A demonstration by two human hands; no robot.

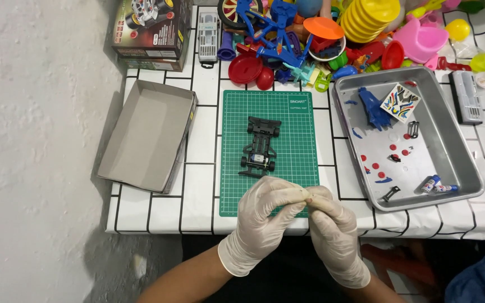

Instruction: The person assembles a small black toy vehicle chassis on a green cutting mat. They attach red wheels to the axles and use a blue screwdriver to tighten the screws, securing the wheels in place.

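Both my hands wear pale latex gloves and meet over the near edge of a green cutting mat [293, 120]. My left hand [265, 221] and my right hand [332, 230] pinch together at their fingertips around something tiny with a hint of red, too small to identify. A black toy car chassis [260, 147] with small wheels lies on the mat just beyond my fingers, untouched.
A grey metal tray [456, 140] on the right holds a blue car part, a sticker sheet, red discs and small batteries. An open cardboard box lid [147, 134] sits left. Colourful plastic toys [332, 33] and a printed box [150, 28] crowd the back.
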